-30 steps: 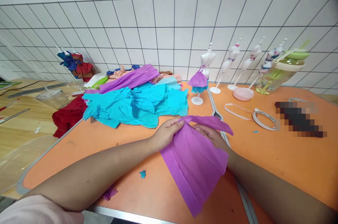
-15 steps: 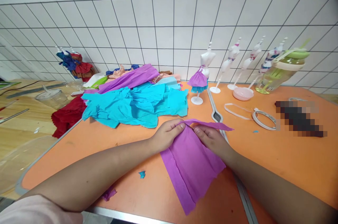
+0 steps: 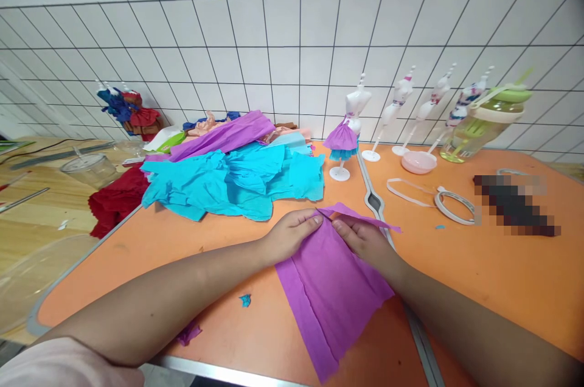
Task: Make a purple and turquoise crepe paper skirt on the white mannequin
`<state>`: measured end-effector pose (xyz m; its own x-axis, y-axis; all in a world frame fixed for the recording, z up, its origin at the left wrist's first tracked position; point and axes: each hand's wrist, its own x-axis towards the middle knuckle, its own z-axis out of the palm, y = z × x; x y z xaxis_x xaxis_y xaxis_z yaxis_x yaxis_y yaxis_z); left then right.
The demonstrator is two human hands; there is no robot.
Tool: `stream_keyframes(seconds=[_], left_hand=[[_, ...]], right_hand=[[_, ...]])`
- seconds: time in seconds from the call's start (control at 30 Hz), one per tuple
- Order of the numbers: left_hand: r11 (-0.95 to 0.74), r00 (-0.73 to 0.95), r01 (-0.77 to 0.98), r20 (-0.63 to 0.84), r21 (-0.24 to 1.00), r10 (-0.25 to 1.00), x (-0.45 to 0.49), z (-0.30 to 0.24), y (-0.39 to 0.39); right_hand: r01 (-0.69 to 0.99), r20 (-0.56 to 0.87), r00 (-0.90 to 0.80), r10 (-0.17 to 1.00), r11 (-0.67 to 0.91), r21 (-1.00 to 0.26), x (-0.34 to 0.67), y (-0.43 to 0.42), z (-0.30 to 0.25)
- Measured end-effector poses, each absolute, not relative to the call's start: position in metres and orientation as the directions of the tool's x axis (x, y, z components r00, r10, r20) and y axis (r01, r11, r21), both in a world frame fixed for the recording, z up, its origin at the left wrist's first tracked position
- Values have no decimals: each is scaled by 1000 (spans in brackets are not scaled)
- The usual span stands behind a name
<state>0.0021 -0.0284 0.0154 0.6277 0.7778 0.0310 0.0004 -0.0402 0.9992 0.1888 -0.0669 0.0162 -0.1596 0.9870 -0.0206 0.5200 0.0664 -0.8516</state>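
Observation:
A sheet of purple crepe paper (image 3: 331, 292) lies on the orange table (image 3: 479, 277) in front of me. My left hand (image 3: 292, 233) pinches its top edge from the left. My right hand (image 3: 360, 238) pinches the same edge from the right, fingertips nearly touching. A narrow purple strip (image 3: 360, 216) trails from the top edge toward the right. Both hands are closed on the paper.
A heap of blue crepe paper (image 3: 237, 180) with purple (image 3: 228, 134) and red (image 3: 116, 198) pieces lies at the back left. A small mannequin in a purple skirt (image 3: 347, 131) and bare mannequins (image 3: 401, 101) stand by the wire grid. Tape roll (image 3: 454, 204), pink dish (image 3: 418, 162), green bottle (image 3: 488, 122) at right.
The purple sheet has been drawn slightly up and toward my hands, its lower edge shifting. My fingertips have closed in together on the top edge. Other items have stayed put.

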Motion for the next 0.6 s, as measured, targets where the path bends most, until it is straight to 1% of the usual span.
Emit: stream_keyframes(seconds=[0.1, 0.17, 0.27, 0.33, 0.4, 0.47, 0.5, 0.53, 0.57, 0.6], left_hand=[[-61, 637, 31, 27, 998, 771, 1, 15, -28], [-94, 641, 81, 20, 992, 767, 1, 12, -26], [-173, 644, 260, -37, 950, 764, 0, 10, -21], [-252, 631, 422, -83, 871, 771, -2, 13, -17], [-361, 610, 579, -94, 731, 787, -8, 21, -13], [-464, 600, 727, -139, 506, 788, -18, 34, -8], [-498, 591, 785, -201, 369, 781, -25, 40, -6], [-525, 573, 819, -284, 233, 768, -31, 46, -4], [-537, 544, 834, -342, 123, 766, -37, 52, -2], [-527, 502, 849, -374, 40, 780, -42, 56, -1]], right_hand=[[506, -4, -186, 983, 92, -858, 189, -67, 18], [492, -14, -202, 979, 89, -866, 188, -67, 19], [503, -55, -185, 981, 47, -863, 189, -66, 17], [506, -95, -186, 978, 12, -862, 191, -64, 13], [492, -152, -204, 967, -33, -870, 194, -63, 9], [468, -263, -238, 935, -127, -875, 197, -66, 9], [465, -341, -273, 900, -187, -865, 199, -68, 11], [476, -420, -329, 846, -236, -847, 200, -72, 15], [499, -489, -410, 770, -259, -827, 202, -76, 20], [528, -534, -504, 679, -247, -813, 204, -80, 27]])
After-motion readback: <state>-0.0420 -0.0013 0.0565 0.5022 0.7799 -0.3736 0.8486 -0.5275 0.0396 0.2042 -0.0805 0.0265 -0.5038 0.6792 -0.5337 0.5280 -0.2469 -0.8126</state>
